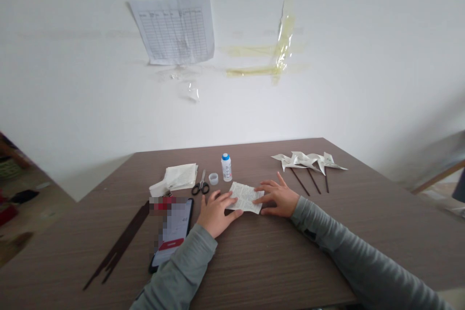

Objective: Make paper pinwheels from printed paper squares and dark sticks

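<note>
A printed sheet of paper (247, 197), roughly square, lies on the brown table in front of me. My left hand (217, 210) rests on its left edge with the fingers spread. On the right edge, my right hand (279, 197) touches the paper, its fingers also apart. Just behind the paper stands a white glue bottle (226, 168) with a blue top. Left of the bottle are a small clear cap (213, 179) and a pair of scissors (201, 185) with black handles.
Paper pinwheels (308, 161) on dark sticks lie at the back right. At left are a stack of paper squares (181, 177), several dark sticks (123, 237) and a phone (174, 232) beside my left forearm. A white wall (232, 116) borders the table's far edge.
</note>
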Available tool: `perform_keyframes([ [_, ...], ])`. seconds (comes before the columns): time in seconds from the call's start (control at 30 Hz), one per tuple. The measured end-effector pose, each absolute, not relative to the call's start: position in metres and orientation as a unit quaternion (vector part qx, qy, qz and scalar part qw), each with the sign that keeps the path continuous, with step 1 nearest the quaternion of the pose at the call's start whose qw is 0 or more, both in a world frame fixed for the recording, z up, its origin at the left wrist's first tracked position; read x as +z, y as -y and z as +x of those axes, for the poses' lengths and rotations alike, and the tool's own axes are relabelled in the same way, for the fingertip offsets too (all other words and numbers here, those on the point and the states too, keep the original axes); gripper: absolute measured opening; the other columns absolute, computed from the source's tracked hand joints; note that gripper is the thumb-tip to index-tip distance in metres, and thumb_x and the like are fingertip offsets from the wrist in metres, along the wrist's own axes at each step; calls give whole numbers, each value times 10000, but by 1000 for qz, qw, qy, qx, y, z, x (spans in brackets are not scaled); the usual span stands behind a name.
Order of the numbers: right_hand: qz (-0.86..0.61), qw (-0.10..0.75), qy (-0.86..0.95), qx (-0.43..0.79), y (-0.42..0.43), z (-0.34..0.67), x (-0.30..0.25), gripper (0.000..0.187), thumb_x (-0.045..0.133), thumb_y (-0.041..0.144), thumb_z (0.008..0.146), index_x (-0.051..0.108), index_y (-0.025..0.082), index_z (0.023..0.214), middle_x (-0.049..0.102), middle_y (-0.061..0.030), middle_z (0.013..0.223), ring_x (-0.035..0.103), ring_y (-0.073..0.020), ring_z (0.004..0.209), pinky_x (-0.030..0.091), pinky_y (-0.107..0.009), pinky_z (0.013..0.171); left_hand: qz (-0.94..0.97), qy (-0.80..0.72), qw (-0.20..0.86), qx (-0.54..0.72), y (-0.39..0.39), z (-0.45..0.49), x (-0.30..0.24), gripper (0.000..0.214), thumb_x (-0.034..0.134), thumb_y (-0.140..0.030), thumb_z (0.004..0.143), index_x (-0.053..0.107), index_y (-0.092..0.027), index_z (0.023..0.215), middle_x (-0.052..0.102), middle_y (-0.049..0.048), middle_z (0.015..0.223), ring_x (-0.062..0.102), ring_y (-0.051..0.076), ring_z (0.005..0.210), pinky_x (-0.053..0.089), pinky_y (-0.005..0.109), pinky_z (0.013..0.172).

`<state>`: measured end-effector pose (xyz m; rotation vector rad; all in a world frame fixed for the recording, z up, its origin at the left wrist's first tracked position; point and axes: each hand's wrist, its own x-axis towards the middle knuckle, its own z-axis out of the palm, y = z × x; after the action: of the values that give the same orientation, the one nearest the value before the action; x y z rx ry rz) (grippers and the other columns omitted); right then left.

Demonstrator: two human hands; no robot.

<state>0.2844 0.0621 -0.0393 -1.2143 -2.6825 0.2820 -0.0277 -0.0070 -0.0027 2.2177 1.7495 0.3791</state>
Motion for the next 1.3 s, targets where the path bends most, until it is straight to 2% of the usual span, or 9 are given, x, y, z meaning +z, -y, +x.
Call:
perform_keyframes([
  [0.13, -399, 104, 905, 106, -57, 286, -29, 344, 910, 458, 1155, 996, 504, 1485, 876, -69, 1765, 665, -481, 1785, 128, -1002, 1545, 760, -621, 153, 111, 6, -27, 0, 395, 727, -423, 1268, 976, -446, 1574, 779, 52, 1898, 550, 521, 1907, 320, 981, 1548],
  [0.27, -403, 106, 906, 80, -54, 283, -26, 334, 823, 377, 1207, 1003, 460, 1477, 911, -81, 1709, 685, -473, 1768, 118, -1017, 1542, 769, -610, 153, 117, 3, -28, -3, 450, 642, -369, 1286, 967, -381, 1596, 771, 91, 1902, 514, 502, 1934, 316, 996, 1543],
  [0.4, -398, 119, 908, 53, -52, 279, -30, 303, 826, 343, 1218, 1012, 393, 1453, 942, -129, 1638, 720, -485, 1728, 139, -1021, 1542, 763, -617, 114, 153, 0, -28, -10, 389, 678, -309, 1252, 1039, -331, 1395, 862, 139, 1792, 640, 482, 1835, 385, 928, 1554],
  [0.5, -402, 121, 906, 49, -53, 279, -31, 288, 816, 327, 1222, 1015, 388, 1421, 950, -126, 1616, 726, -477, 1720, 136, -1020, 1543, 758, -620, 105, 174, 0, -28, -13, 343, 716, -281, 1226, 1048, -331, 1293, 937, 129, 1666, 713, 456, 1752, 421, 890, 1552],
  [0.67, -417, 130, 897, 66, -56, 281, -32, 234, 822, 287, 1201, 1028, 383, 1258, 968, -97, 1566, 745, -458, 1705, 156, -995, 1553, 751, -628, 119, 168, 4, -26, -7, 350, 690, -287, 1238, 1037, -326, 1262, 961, 100, 1621, 698, 443, 1784, 351, 900, 1582],
  [0.83, -432, 143, 887, 75, -59, 283, -35, 188, 846, 315, 1187, 997, 371, 1090, 989, -67, 1427, 763, -442, 1675, 233, -953, 1556, 755, -622, 128, 161, 8, -23, 1, 249, 795, -337, 1208, 1044, -328, 1204, 960, 88, 1623, 708, 448, 1794, 353, 868, 1596],
  [0.93, -440, 154, 881, 79, -59, 283, -38, 165, 851, 322, 1188, 969, 335, 1074, 976, -82, 1336, 782, -437, 1640, 283, -940, 1550, 756, -619, 128, 168, 7, -23, -1, 194, 848, -330, 1181, 1034, -326, 1127, 982, 75, 1571, 736, 441, 1767, 398, 846, 1583],
  [1.03, -455, 157, 872, 90, -59, 280, -41, 148, 836, 331, 1197, 947, 312, 1100, 950, -103, 1347, 781, -432, 1627, 288, -948, 1546, 758, -615, 125, 178, 4, -24, -4, 231, 825, -277, 1181, 1013, -309, 1050, 1005, 84, 1499, 768, 439, 1727, 430, 837, 1566],
  [1.3, -463, 158, 863, 123, -60, 279, -40, 144, 850, 388, 1170, 890, 289, 1072, 943, -122, 1365, 731, -481, 1675, 261, -1007, 1518, 747, -628, 100, 193, 1, -24, -6, 230, 793, -204, 1161, 985, -326, 1198, 1004, 92, 1441, 826, 398, 1624, 471, 734, 1557],
])
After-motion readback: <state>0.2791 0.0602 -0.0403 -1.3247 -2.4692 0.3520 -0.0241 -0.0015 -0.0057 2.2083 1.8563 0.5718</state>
